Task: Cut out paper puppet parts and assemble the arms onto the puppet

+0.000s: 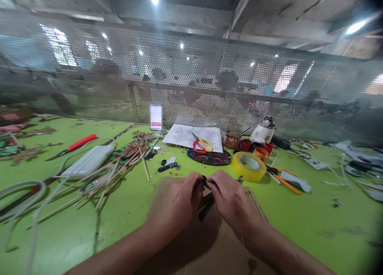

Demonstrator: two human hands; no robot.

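My left hand [178, 200] and my right hand [231, 199] are close together at the middle, both closed in a pinch. Between their fingertips is a small dark piece [204, 180], mostly hidden by the fingers. Just below the fingers shows a black strip with a toothed edge [205, 209]; I cannot tell whether it joins the piece in my fingertips. Under both hands lies a brown cardboard sheet [209, 247]. Beyond them a black toothed piece [168, 167] rests on the green table beside a small white one.
A yellow tape roll [249, 166], orange-handled pliers [295, 184] and paint jars [259, 153] stand right of my hands. Scissors [202, 144] lie on paper sheets [179, 134] ahead. At left are thin sticks [67, 205], a white power strip [88, 162] and a red-handled tool [82, 142]. A perforated screen [191, 83] closes the back.
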